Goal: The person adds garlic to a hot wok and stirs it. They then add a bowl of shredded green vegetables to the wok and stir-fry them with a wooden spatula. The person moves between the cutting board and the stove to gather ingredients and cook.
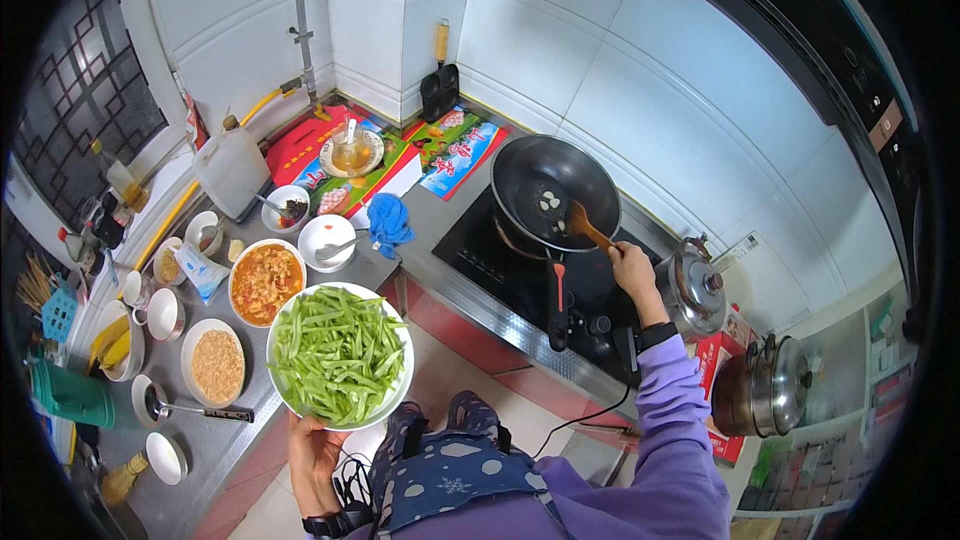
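My left hand (316, 450) holds a white bowl (407, 371) from below, heaped with sliced green beans or similar green vegetable strips (337, 356). My right hand (634, 270) grips a wooden spatula (589, 227), its blade resting inside a black wok (525, 172). Several pale garlic pieces (549, 201) lie on the wok's bottom near the blade. The wok stands on a black glass cooktop (465, 247), its handle (557, 322) pointing towards me. Left of the green strips, on the counter, are a bowl of red and yellow cooked food (268, 283) and a bowl of pale brown crumbly food (217, 366).
A steel pot with a lid (686, 289) stands right of the wok, close to my right forearm. Small bowls, one white with a spoon (328, 240), a blue cloth (388, 221), a white plastic jug (232, 169) and a green pitcher (75, 394) stand or lie on the left counter.
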The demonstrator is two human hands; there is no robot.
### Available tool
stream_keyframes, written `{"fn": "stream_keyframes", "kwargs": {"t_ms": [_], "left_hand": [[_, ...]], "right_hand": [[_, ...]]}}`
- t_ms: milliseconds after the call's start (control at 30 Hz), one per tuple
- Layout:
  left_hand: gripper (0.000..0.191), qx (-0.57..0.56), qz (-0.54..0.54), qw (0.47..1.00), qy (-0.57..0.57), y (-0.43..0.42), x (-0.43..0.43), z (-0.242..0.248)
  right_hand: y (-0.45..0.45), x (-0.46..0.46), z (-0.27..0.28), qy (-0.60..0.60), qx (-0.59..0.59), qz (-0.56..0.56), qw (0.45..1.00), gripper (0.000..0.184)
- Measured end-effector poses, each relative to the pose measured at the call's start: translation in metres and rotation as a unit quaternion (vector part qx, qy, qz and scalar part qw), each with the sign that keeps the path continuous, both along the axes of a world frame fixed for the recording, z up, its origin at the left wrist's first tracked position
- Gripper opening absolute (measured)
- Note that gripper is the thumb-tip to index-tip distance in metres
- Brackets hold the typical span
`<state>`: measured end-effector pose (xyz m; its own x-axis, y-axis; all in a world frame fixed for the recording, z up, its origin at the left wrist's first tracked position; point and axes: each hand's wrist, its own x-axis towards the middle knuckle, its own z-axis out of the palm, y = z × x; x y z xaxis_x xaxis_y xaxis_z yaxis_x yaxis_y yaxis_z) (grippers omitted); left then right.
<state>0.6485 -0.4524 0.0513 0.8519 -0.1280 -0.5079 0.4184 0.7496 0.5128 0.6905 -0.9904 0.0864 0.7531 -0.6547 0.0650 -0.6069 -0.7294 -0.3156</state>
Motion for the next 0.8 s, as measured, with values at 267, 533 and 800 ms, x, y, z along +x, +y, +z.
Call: {"fn": "stream_keyframes", "kwargs": {"t_ms": [267,533,800], "left_hand": [[0.083,0.010,0.026,1.000,-0.009,0.000,-0.009,0.003],[0.078,0.037,0.035,0.999,-0.003,0.000,-0.015,0.002],[0.078,0.028,0.034,0.999,-0.004,0.000,-0.015,0.001]], "right_hand": [[0.002,0.039,-0.007,-0.053,0.014,0.038,0.998,0.030],[-0.014,0.045,-0.008,-0.014,-0.018,0.015,1.000,0.030],[-0.017,0.060,-0.008,0.007,-0.049,0.008,0.999,0.029]]}}
